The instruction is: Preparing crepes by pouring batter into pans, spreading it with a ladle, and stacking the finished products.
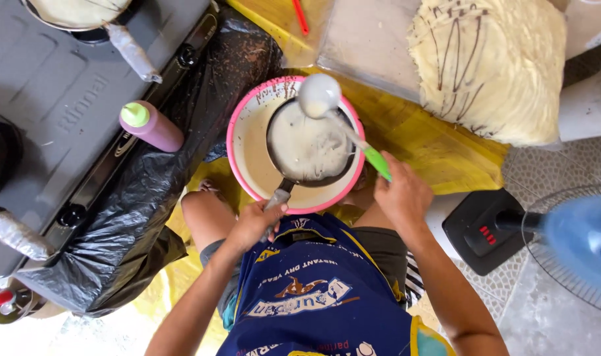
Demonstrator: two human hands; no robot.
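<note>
My left hand (255, 223) grips the wrapped handle of a small dark pan (310, 148) coated with pale batter. The pan is held over a pink-rimmed basin (242, 148) of the same batter. My right hand (400, 194) holds the green handle of a ladle (318, 94), whose batter-covered bowl hovers above the pan's far edge. I sit behind the basin wearing a blue printed apron (317, 290).
A grey gas stove (69, 99) at left carries pans (76, 10) with wrapped handles. A purple squeeze bottle (152, 125) with a green cap lies on black plastic sheeting (135, 217). A pile of thin pale crepes (488, 62) rests at top right. A blue fan (574, 244) stands at right.
</note>
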